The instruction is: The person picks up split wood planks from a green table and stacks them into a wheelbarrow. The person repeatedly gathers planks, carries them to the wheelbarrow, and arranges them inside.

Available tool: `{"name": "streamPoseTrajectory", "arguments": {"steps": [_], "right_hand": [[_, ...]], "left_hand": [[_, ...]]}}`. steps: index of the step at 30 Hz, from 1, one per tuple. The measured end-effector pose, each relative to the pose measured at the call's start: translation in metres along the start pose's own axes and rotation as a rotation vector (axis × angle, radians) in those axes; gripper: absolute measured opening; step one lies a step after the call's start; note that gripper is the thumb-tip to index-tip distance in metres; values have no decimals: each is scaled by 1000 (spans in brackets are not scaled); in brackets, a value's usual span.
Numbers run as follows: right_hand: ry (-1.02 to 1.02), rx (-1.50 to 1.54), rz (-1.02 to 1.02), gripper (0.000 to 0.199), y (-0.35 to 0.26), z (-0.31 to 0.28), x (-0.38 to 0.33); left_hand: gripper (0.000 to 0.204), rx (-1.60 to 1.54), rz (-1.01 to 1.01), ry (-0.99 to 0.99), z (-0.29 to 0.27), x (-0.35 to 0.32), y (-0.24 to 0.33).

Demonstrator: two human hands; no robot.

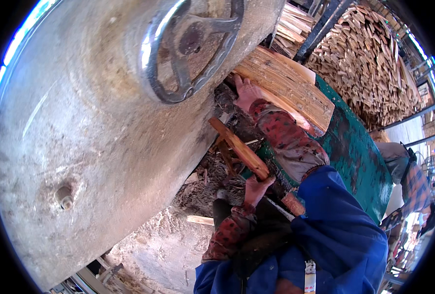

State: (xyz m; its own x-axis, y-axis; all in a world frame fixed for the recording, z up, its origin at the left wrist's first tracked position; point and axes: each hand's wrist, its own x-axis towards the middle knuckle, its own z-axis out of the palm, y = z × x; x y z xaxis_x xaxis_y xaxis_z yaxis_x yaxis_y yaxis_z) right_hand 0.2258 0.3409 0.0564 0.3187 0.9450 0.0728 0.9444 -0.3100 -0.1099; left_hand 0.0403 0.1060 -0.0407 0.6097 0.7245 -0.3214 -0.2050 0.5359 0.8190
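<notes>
My left hand (257, 190) is closed around the near end of a narrow reddish-brown strip of wood (242, 149). The strip slants up and left toward a large grey metal machine casing (95, 147). Farther forward, my right hand (246, 93) has its fingers apart beside the left edge of some thick wooden boards (286, 88). Whether its fingertips press on the boards is hard to tell. The boards lie over a green, worn metal machine bed (357, 152). Both forearms wear red patterned sleeve covers.
A metal handwheel (190, 44) juts from the casing above my hands. Sawdust and wood scraps (200, 188) lie below the strip. A large pile of cut wood (364, 63) rises at the far right. Another person in a plaid shirt (415, 183) is bent over at the right.
</notes>
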Motion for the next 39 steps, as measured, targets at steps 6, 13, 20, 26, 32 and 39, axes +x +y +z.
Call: {"name": "streamPoseTrajectory", "arguments": {"steps": [6, 13, 20, 26, 32, 39], "right_hand": [[-137, 68, -1, 76, 24, -9, -17], [-95, 225, 15, 70, 84, -19, -92], [-242, 512, 87, 84, 118, -23, -207], [-227, 495, 58, 78, 118, -35, -269], [-249, 448, -83, 49, 91, -46, -311], [22, 527, -91, 40, 91, -19, -342]], "left_hand": [[36, 10, -91, -16, 2, -3, 9], [37, 137, 23, -10, -4, 3, -15], [40, 315, 200, 106, 4, 4, -17], [45, 510, 150, 88, 13, -8, -6], [42, 216, -162, -50, 36, -32, 14], [45, -213, -322, -217, 31, -35, 20]]}}
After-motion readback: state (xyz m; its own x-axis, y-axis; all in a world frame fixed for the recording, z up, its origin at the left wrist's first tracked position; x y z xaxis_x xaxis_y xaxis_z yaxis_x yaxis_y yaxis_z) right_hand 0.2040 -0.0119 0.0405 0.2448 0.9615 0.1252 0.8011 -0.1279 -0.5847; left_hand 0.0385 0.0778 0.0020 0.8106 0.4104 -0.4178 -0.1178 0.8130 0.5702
